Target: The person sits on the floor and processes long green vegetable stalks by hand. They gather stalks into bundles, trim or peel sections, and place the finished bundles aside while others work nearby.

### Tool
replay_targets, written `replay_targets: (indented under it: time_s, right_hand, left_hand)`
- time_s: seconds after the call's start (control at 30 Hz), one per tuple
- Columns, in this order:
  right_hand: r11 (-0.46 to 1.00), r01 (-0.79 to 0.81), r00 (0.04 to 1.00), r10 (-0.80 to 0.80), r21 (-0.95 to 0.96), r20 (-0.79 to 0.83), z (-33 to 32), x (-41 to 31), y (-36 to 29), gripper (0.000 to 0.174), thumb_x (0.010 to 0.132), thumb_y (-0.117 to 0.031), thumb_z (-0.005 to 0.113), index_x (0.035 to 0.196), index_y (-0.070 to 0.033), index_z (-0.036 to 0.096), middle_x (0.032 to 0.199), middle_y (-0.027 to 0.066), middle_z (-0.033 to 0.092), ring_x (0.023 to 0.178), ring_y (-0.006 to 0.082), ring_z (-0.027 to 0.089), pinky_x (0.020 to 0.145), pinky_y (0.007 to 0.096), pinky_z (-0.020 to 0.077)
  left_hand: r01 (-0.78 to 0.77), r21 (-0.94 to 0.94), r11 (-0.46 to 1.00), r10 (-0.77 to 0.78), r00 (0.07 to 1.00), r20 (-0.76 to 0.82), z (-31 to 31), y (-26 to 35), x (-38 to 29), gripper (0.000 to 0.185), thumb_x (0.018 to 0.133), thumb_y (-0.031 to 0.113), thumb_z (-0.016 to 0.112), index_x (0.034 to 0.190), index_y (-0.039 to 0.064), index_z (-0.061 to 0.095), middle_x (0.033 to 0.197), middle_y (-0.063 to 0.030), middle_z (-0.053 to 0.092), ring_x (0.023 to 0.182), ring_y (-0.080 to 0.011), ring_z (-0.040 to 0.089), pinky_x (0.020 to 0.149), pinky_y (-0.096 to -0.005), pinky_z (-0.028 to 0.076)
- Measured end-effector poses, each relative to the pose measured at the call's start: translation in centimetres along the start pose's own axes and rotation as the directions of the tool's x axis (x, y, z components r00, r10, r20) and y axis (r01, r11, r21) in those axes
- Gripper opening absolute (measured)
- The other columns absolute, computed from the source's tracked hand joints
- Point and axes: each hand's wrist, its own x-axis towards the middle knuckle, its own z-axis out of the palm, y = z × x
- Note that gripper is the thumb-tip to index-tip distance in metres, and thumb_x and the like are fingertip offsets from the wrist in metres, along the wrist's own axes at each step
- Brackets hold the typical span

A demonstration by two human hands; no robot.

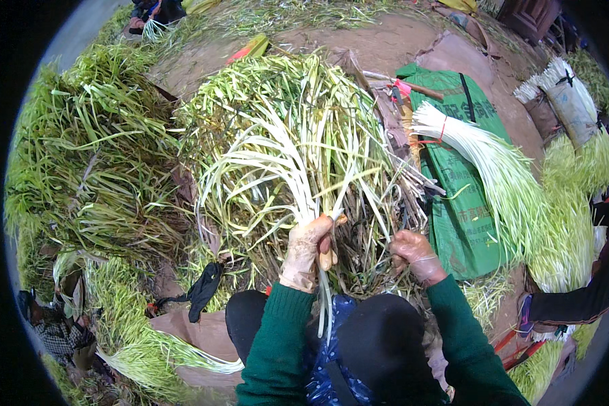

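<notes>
My left hand (310, 248), in a cream rubber glove, is closed around a small bunch of pale leafy stalks (289, 172). Their leaves fan upward, and a few stem ends hang below the fist. My right hand (413, 254), in a thin clear glove, has its fingers curled at the lower end of one long pale stalk (378, 210). Both hands are over a large heap of loose green and yellowish stalks (264, 91) in front of my knees. The right fingertips are partly hidden.
Right of the heap, a tied bundle of white-stemmed green stalks (487, 167) lies on a green woven sack (467, 213) bearing writing. A wooden-handled tool (421, 89) lies at its upper edge. Another heap (96, 167) stands left. People are nearby, one at lower left (56, 330).
</notes>
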Motion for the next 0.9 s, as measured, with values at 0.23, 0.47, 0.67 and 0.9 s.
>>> replay_targets:
  time_s: [0.23, 0.47, 0.67, 0.9]
  right_hand:
    - [0.994, 0.102, 0.995, -0.102, -0.038, 0.0, 6.8, 1.1, -5.4, 0.018, 0.089, -0.018, 0.058, 0.096, -0.002, 0.06, 0.065, 0.001, 0.057, 0.046, 0.005, 0.049, 0.04, 0.0168, 0.0393]
    - [0.905, 0.397, 0.917, -0.385, 0.15, -0.107, 6.1, 0.4, -5.7, 0.017, 0.089, -0.015, 0.053, 0.096, -0.001, 0.061, 0.056, 0.001, 0.052, 0.047, 0.0089, 0.051, 0.04, 0.0223, 0.0417]
    - [0.744, 0.62, 0.768, -0.509, 0.25, -0.389, -1.7, -4.4, -10.2, 0.017, 0.089, -0.017, 0.052, 0.092, -0.001, 0.056, 0.069, 0.0066, 0.059, 0.04, 0.0067, 0.044, 0.033, 0.0214, 0.0393]
    - [0.906, 0.41, 0.911, -0.413, 0.104, 0.004, 8.9, -2.4, -13.6, 0.016, 0.086, -0.013, 0.054, 0.094, 0.001, 0.058, 0.061, 0.0012, 0.052, 0.043, 0.0063, 0.046, 0.037, 0.0218, 0.037]
  left_hand:
    - [0.004, 0.053, 0.999, -0.002, 0.999, -0.033, 0.9, -1.3, -0.1, 0.028, 0.084, 0.022, 0.056, 0.062, 0.005, 0.053, 0.046, -0.0025, 0.046, 0.03, -0.0126, 0.041, 0.03, -0.0243, 0.033]
    - [-0.031, 0.134, 0.99, 0.07, 0.953, -0.295, -1.0, -1.4, -0.6, 0.012, 0.078, 0.013, 0.064, 0.079, 0.001, 0.066, 0.058, -0.0044, 0.056, 0.03, -0.0092, 0.041, 0.026, -0.0204, 0.03]
    - [-0.358, 0.132, 0.924, 0.365, 0.727, -0.581, -9.2, 1.2, -0.5, 0.021, 0.077, 0.018, 0.068, 0.09, 0.001, 0.066, 0.056, 0.0017, 0.049, 0.035, -0.0067, 0.032, 0.031, -0.0192, 0.022]
    - [-0.443, -0.015, 0.896, 0.431, 0.879, -0.204, -1.3, 5.8, -4.2, 0.044, 0.081, 0.023, 0.068, 0.114, -0.001, 0.055, 0.077, -0.0025, 0.058, 0.061, -0.0123, 0.055, 0.06, -0.0255, 0.05]
